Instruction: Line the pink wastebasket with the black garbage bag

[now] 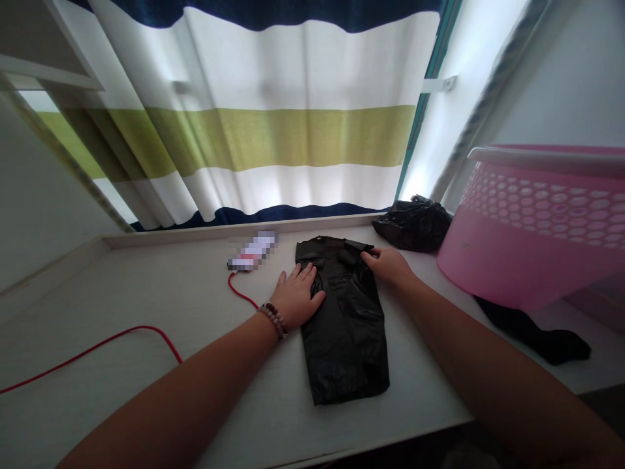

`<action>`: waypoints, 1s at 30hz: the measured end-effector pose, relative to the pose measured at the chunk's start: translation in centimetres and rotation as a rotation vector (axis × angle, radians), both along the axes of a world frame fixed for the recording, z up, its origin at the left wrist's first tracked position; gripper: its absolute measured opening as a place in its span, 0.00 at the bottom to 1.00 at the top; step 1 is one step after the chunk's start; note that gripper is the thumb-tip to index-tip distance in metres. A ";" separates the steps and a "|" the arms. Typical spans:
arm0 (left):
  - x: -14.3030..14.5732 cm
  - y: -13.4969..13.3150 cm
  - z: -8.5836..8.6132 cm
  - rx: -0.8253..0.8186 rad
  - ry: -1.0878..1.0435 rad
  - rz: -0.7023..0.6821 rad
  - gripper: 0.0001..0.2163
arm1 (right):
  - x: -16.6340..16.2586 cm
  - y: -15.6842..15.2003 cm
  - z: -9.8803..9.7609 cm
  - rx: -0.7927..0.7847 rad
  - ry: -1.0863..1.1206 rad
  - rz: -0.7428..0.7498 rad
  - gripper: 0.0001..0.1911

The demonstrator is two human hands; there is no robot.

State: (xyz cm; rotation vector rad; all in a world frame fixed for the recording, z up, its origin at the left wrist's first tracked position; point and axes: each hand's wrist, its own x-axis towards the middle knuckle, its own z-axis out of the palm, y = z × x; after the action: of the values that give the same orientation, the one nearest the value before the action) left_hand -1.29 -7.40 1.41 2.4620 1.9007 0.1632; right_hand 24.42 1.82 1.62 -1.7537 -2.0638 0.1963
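A black plastic bag (349,345) lies flattened lengthwise on the white tabletop (195,397). My left hand (297,296) rests on its left edge with the fingers stretched out and the thumb apart. At the bag's upper right corner, my right hand (385,264) pinches the edge between thumb and fingers. A small flap of plastic is folded over near that corner. Beaded bracelets (273,319) circle my left wrist.
Left of the bag lies a phone (252,252) with a red cable (146,327) running under my left forearm. A crumpled black bag (414,223), a pink basket (527,228) and a dark sock-like cloth (541,335) are on the right. A striped curtain (293,137) hangs behind.
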 end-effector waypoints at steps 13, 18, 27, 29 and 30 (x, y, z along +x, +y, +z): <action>-0.1 0.0 -0.4 0.037 -0.013 -0.001 0.31 | -3.0 -5.1 3.6 0.104 -0.099 0.674 0.13; -0.3 0.1 -0.6 0.045 -0.024 -0.010 0.31 | -2.0 -4.8 4.2 0.004 -0.242 0.545 0.22; -0.8 -0.2 -0.8 0.052 -0.039 -0.031 0.31 | 1.8 -6.6 4.7 -0.114 -0.276 0.399 0.32; -0.9 -0.2 -0.9 0.056 -0.041 -0.031 0.31 | 2.7 -7.8 4.8 -0.136 -0.270 0.356 0.31; -1.0 -0.2 -1.0 0.060 -0.043 -0.029 0.31 | 3.2 -8.4 4.9 -0.150 -0.273 0.338 0.31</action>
State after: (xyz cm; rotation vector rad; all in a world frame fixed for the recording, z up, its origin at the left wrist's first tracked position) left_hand -2.27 -7.62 0.42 2.5004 1.8698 0.2736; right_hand 27.58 -6.60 6.55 -1.5733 -2.6010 0.2254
